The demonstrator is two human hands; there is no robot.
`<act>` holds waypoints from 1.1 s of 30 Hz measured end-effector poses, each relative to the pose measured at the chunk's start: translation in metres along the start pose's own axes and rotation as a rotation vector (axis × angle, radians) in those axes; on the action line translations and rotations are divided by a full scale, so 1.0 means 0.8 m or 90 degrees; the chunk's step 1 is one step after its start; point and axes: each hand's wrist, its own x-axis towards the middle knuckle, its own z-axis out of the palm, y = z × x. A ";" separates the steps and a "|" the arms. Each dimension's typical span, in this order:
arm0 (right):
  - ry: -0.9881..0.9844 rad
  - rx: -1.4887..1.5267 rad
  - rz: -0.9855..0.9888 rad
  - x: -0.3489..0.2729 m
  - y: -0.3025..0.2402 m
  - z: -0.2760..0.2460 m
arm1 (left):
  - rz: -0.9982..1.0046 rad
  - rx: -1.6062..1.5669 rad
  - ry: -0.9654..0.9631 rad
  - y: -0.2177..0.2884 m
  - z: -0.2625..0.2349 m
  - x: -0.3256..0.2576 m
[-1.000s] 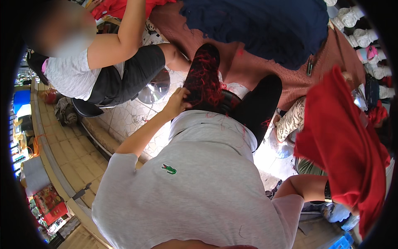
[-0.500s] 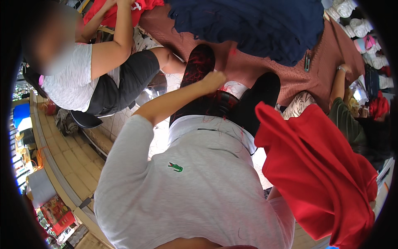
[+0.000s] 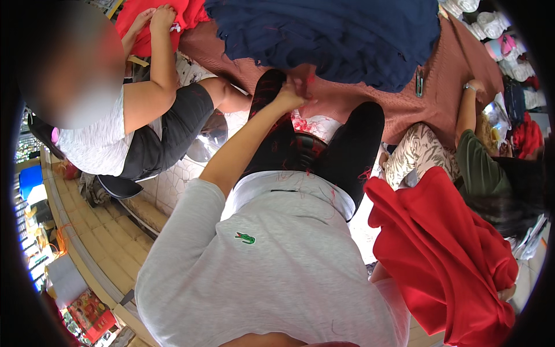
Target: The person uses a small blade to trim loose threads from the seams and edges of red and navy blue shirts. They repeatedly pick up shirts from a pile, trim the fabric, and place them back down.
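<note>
My left hand [image 3: 293,96] is held over my left thigh, beside the brown table cover. Its fingers look loosened and apart, a little blurred, with a faint reddish smear of loose thread by the tips. A large red cloth [image 3: 439,248] hangs in folds at my right side and hides most of my right arm. Only part of my right hand [image 3: 507,293] shows at the cloth's outer edge, gripping it; the fingers are mostly covered. Red thread scraps [image 3: 312,124] lie between my knees, with more strands on my dark trousers and grey shirt.
A navy cloth pile [image 3: 324,40] covers much of the brown-covered table [image 3: 370,98], and small thread snips [image 3: 419,82] lie near it. A co-worker at left handles red fabric [image 3: 156,29]. Another person in a green sleeve [image 3: 483,165] sits at right. A bamboo bench [image 3: 98,231] runs along the left.
My left hand has shifted slightly and gone from a closed fist to loosened fingers. The red cloth has dropped a little at my right side. The view has moved slightly.
</note>
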 end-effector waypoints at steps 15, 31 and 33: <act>0.007 0.013 0.033 -0.008 0.008 -0.003 | 0.080 0.495 -0.468 0.017 -0.150 -0.102; 0.024 0.006 0.028 -0.008 0.006 -0.009 | 0.084 0.635 -0.597 -0.025 0.065 0.022; 0.026 0.005 0.034 -0.007 0.006 -0.009 | 0.259 0.500 -0.444 -0.037 0.080 0.005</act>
